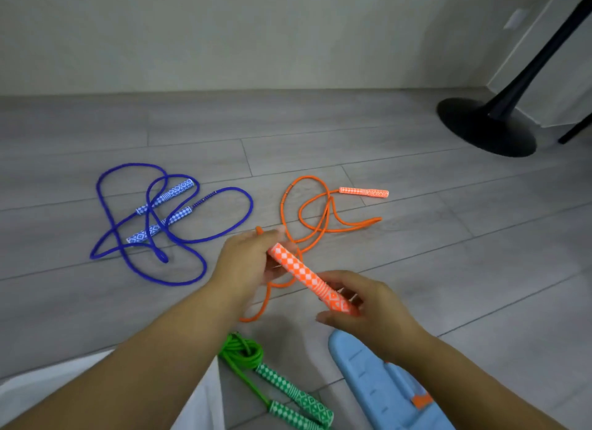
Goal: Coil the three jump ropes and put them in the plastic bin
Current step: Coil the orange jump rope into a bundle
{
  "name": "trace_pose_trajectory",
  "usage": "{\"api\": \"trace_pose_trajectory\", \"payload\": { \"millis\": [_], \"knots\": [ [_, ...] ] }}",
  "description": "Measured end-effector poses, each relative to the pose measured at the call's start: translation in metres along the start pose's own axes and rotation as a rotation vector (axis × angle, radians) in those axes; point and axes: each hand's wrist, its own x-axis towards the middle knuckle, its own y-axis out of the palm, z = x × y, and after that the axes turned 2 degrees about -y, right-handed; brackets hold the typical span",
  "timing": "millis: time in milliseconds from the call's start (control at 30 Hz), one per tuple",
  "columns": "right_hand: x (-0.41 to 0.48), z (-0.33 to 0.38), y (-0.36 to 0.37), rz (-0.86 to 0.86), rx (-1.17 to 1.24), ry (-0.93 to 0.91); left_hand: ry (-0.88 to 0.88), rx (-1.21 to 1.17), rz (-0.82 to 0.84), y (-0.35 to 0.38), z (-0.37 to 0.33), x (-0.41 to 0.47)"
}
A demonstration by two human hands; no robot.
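Observation:
An orange jump rope (323, 218) lies in loose loops on the grey floor, its far handle (363, 192) at the right. My right hand (368, 314) grips the lower end of the near orange handle (307, 276), lifted off the floor. My left hand (250, 263) holds the handle's upper end and the orange cord. A blue jump rope (166, 218) is spread out to the left with both handles inside its loops. A green jump rope (272, 375) lies coiled near me. The light blue plastic bin (371, 381) is at the lower right, partly behind my right arm.
A black round stand base (487, 125) with a slanted pole sits at the far right by the wall. White cloth (96, 381) covers the lower left corner. Grey plank floor stretches to the pale wall behind.

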Motion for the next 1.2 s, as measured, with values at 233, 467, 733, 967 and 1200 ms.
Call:
{"api": "trace_pose_trajectory", "payload": {
  "millis": [233, 467, 733, 967, 1200],
  "knots": [
    [-0.032, 0.031, -0.007, 0.021, 0.018, 0.012, 0.279, 0.482, -0.046, -0.028, -0.033, -0.068],
    [-0.035, 0.114, -0.02, -0.089, -0.079, -0.182, 0.366, 0.437, 0.199, -0.035, -0.054, -0.168],
    [-0.054, 0.16, -0.042, 0.089, -0.171, -0.21, 0.601, 0.425, 0.025, -0.066, -0.071, -0.24],
    [-0.088, 0.178, -0.07, -0.1, -0.104, -0.245, 0.558, 0.356, -0.072, -0.096, -0.066, -0.279],
    [-0.11, 0.243, -0.046, -0.205, 0.438, -0.323, 0.578, 0.218, -0.065, -0.079, -0.055, -0.304]
  ]
}}
